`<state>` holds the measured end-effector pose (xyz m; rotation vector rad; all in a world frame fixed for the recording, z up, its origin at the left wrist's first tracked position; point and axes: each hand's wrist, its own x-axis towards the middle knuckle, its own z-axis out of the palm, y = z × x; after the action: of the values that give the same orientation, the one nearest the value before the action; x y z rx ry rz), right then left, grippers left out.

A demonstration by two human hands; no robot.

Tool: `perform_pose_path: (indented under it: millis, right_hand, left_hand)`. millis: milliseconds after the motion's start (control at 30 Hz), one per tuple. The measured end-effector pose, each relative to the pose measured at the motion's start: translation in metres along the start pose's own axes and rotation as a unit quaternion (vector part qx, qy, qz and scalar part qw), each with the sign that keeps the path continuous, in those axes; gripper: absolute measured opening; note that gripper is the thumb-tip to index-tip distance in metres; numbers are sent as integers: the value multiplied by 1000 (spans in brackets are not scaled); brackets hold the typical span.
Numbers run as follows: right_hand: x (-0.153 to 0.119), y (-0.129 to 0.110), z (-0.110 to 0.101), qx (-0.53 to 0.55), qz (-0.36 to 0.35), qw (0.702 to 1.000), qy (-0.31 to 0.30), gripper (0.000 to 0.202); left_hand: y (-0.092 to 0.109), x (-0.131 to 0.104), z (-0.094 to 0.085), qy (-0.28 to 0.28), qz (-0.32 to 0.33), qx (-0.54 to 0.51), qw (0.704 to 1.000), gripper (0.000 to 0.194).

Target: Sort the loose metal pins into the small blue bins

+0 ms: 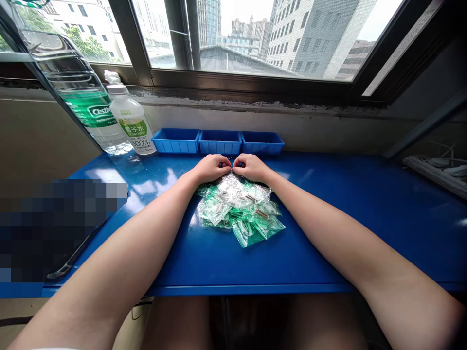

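Note:
My left hand (211,167) and my right hand (251,167) meet at the far edge of a pile of small plastic packets (242,209). The fingers of both are closed in a pinch, with the fingertips almost touching. What they hold between them is too small to make out; a thin dark line shows just above the fingers. Some packets are clear and others green-tinted, and several have small brownish, rod-like pieces inside. The pile lies on the blue table (328,253) between my forearms.
Behind my hands, three blue bins (221,142) stand in a row against the wall. At the back left are a large water bottle (91,107) and a smaller coconut water bottle (133,129). A blurred dark item (54,228) lies at left. A power strip (438,170) with cables is at right.

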<state>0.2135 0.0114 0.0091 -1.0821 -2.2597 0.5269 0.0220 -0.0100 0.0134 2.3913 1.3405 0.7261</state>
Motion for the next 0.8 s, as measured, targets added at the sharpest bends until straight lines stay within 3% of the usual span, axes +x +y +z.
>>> perform_pose_path:
  millis: [267, 633, 800]
  right_hand:
    - [0, 6, 0, 63, 50, 997, 9, 7]
    - [0, 11, 1, 102, 63, 992, 37, 31]
    - [3, 15, 3, 135, 62, 987, 59, 28]
  left_hand:
    - [-1, 0, 0, 2, -6, 14, 1000, 31]
    - [-8, 3, 5, 8, -9, 17, 1000, 37]
    - [-8, 4, 4, 3, -14, 14, 1000, 39]
